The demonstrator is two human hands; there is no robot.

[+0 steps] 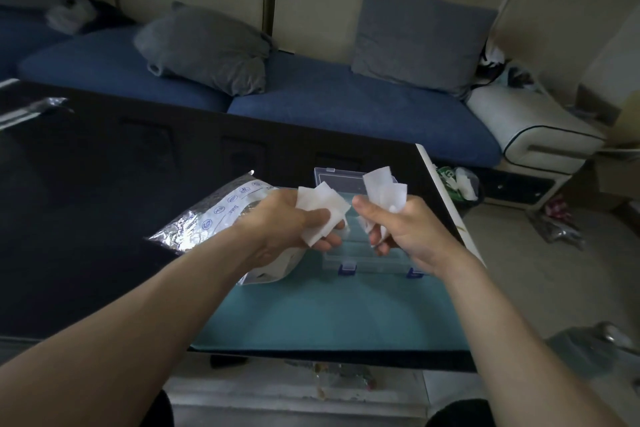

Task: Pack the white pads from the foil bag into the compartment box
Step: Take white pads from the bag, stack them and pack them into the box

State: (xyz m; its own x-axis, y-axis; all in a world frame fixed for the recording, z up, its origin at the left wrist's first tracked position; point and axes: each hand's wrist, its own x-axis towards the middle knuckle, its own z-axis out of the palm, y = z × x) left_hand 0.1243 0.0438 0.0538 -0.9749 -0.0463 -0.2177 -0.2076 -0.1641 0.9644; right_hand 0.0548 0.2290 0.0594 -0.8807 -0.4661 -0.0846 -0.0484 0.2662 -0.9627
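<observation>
Both my forearms reach in from the lower corners of the frame and meet just right of centre, above the table. My left hand point(294, 222) has its fingers curled round a small bunch of white pads point(320, 210), pinched between thumb and fingers. My right hand point(398, 229) is likewise closed on a second bunch of pads point(386, 192), which stick up above the knuckles. The two hands are near each other but apart. Directly beneath them sits the clear compartment box point(346, 180), its lid raised at the far side and two blue latches point(347, 269) at the near edge; whether any pads lie inside it I cannot tell. The foil bag point(211, 215) lies left of centre, partly under my left wrist. Box and bag rest on a teal mat point(329, 312) on the dark table point(86, 201). A blue sofa point(329, 104) with grey cushions point(207, 45) fills the upper frame.
</observation>
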